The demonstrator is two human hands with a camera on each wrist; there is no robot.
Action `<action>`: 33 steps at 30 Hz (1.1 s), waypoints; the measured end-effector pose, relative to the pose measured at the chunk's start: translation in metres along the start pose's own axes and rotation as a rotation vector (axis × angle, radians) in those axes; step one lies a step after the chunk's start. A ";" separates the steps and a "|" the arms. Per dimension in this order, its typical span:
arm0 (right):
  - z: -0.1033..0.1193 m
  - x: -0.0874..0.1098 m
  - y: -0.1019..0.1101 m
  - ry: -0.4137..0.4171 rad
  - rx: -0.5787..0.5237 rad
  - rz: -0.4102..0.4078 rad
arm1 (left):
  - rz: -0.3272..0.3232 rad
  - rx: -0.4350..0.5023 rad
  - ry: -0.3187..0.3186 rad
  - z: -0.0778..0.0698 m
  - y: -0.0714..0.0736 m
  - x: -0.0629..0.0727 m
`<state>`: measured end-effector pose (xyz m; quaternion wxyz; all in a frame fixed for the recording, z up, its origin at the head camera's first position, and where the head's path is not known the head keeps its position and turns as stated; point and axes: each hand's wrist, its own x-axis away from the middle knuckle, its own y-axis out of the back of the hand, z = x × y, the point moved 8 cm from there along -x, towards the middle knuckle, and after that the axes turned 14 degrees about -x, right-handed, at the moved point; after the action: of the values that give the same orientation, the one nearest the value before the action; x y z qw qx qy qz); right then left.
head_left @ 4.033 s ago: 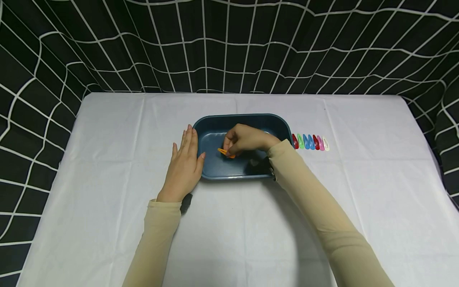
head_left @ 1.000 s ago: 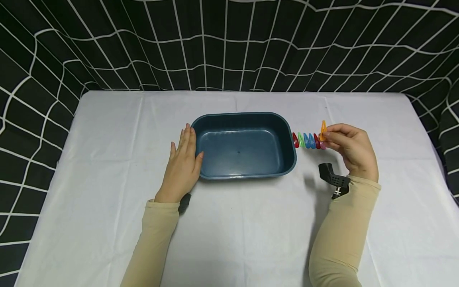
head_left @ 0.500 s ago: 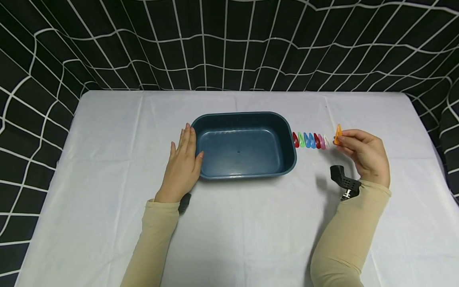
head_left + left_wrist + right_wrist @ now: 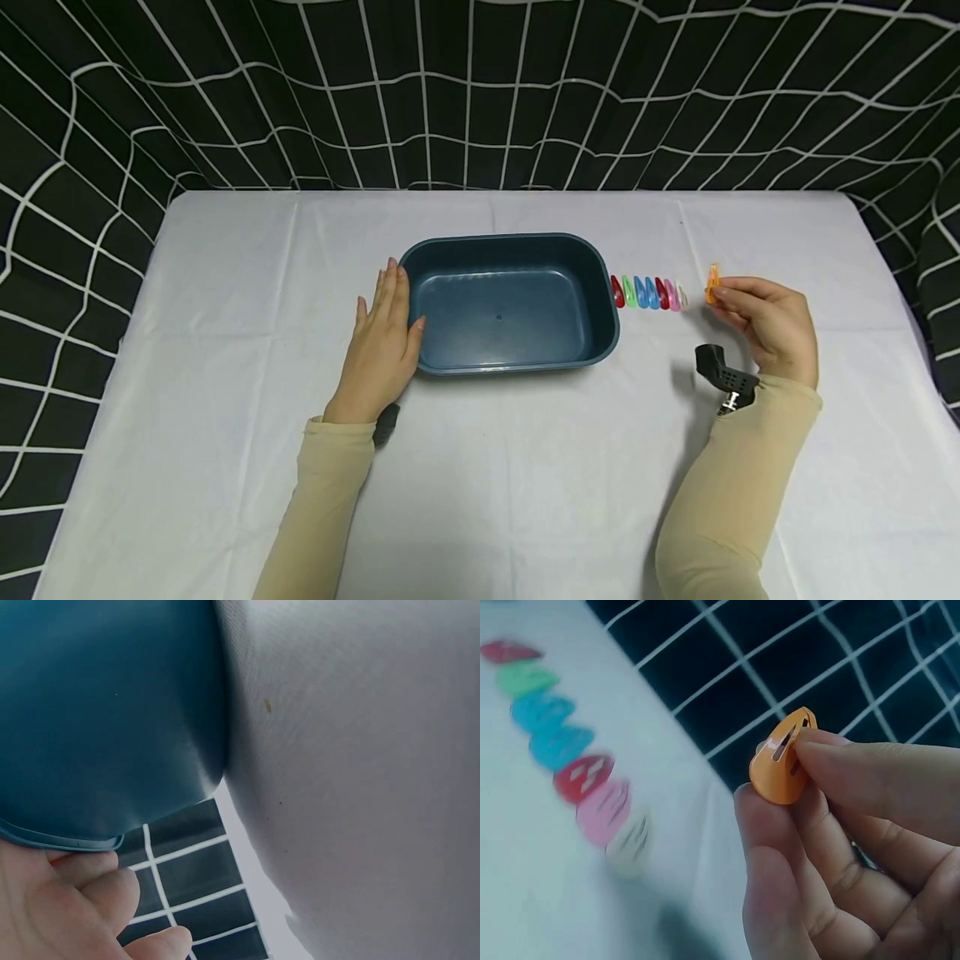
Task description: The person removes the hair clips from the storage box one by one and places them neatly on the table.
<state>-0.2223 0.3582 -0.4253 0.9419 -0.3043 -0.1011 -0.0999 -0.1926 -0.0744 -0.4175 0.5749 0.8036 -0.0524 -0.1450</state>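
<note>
My right hand pinches an orange snap hair clip between thumb and fingers, its narrow end pointing up and away. In the head view the clip is just right of a row of several hair clips on the cloth. That row runs from a red clip by the tray through green, blue, red and pink to a white clip at its right end. My left hand lies with straight fingers against the left rim of a dark blue rectangular tray. From the left wrist, the fingers show beside the tray's rim.
A white cloth covers the table. Black fabric with a white grid hangs behind the far edge and down both sides. A black wrist mount sticks out from the right sleeve, above the cloth.
My right hand has picked the orange hair clip out of the tray and carried it right, past the white clip, lowering it slightly at the end. The left hand has stayed at the tray's rim.
</note>
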 end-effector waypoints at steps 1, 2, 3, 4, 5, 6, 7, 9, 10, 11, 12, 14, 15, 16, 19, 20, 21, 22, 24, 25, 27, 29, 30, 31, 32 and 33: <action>-0.001 -0.002 0.002 -0.013 0.020 -0.005 | 0.001 -0.001 0.002 0.000 0.000 0.000; -0.002 -0.004 0.004 -0.027 0.042 -0.011 | 0.003 0.000 0.003 0.001 -0.001 0.000; -0.002 -0.005 0.006 -0.042 0.066 -0.021 | 0.002 -0.001 0.004 0.001 -0.001 0.000; -0.003 -0.007 0.009 -0.057 0.085 -0.032 | 0.001 -0.003 0.005 0.001 -0.001 0.000; -0.004 -0.009 0.012 -0.072 0.099 -0.044 | 0.000 -0.002 0.005 0.001 -0.001 0.000; -0.005 -0.010 0.015 -0.087 0.111 -0.061 | -0.001 -0.003 0.004 0.001 -0.002 0.000; -0.005 -0.012 0.018 -0.101 0.122 -0.075 | -0.002 -0.002 0.002 0.001 -0.002 0.000; -0.005 -0.015 0.024 -0.113 0.203 -0.109 | -0.003 0.001 0.001 0.000 -0.002 -0.001; -0.005 -0.016 0.026 -0.117 0.256 -0.120 | -0.002 0.000 0.000 0.000 -0.003 -0.001; -0.005 -0.018 0.028 -0.118 0.321 -0.131 | 0.000 0.001 0.000 0.000 -0.003 -0.001; -0.004 -0.020 0.030 -0.118 0.385 -0.141 | 0.001 0.000 0.001 0.001 -0.003 -0.001; -0.003 -0.024 0.032 -0.120 0.515 -0.152 | 0.004 0.000 0.003 0.001 -0.003 -0.002; -0.003 -0.026 0.032 -0.124 0.567 -0.154 | 0.005 0.000 0.003 0.002 -0.003 -0.002; -0.004 -0.028 0.033 -0.131 0.608 -0.156 | 0.006 -0.001 0.003 0.002 -0.003 -0.002; -0.006 -0.031 0.033 -0.148 0.685 -0.169 | 0.009 0.000 0.003 0.002 -0.003 -0.002; -0.006 -0.032 0.034 -0.149 0.718 -0.177 | 0.008 0.000 0.002 0.002 -0.003 -0.002; -0.006 -0.033 0.033 -0.150 0.724 -0.183 | 0.007 0.001 0.002 0.002 -0.003 -0.002; -0.006 -0.033 0.034 -0.150 0.720 -0.190 | 0.007 0.001 0.002 0.003 -0.003 -0.002; -0.007 -0.034 0.033 -0.148 0.718 -0.196 | 0.005 0.001 0.003 0.003 -0.003 -0.002; -0.006 -0.035 0.033 -0.145 0.723 -0.196 | 0.003 0.001 0.002 0.003 -0.003 -0.002; -0.006 -0.035 0.032 -0.139 0.728 -0.195 | 0.002 0.001 0.001 0.003 -0.003 -0.002; -0.006 -0.035 0.031 -0.134 0.771 -0.200 | 0.000 -0.002 0.000 0.003 -0.003 -0.003; -0.005 -0.035 0.031 -0.127 0.799 -0.200 | -0.001 -0.003 -0.001 0.003 -0.004 -0.003; -0.005 -0.035 0.030 -0.120 0.832 -0.200 | -0.002 -0.004 -0.001 0.003 -0.004 -0.003; -0.004 -0.035 0.029 -0.112 0.872 -0.200 | -0.002 -0.003 -0.001 0.002 -0.004 -0.002; -0.004 -0.035 0.029 -0.106 0.907 -0.201 | -0.001 -0.003 0.001 0.002 -0.004 -0.002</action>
<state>-0.2478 0.3830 -0.4528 0.9590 0.1449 -0.2117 -0.1208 -0.1958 -0.0748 -0.4213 0.5758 0.8029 -0.0517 -0.1451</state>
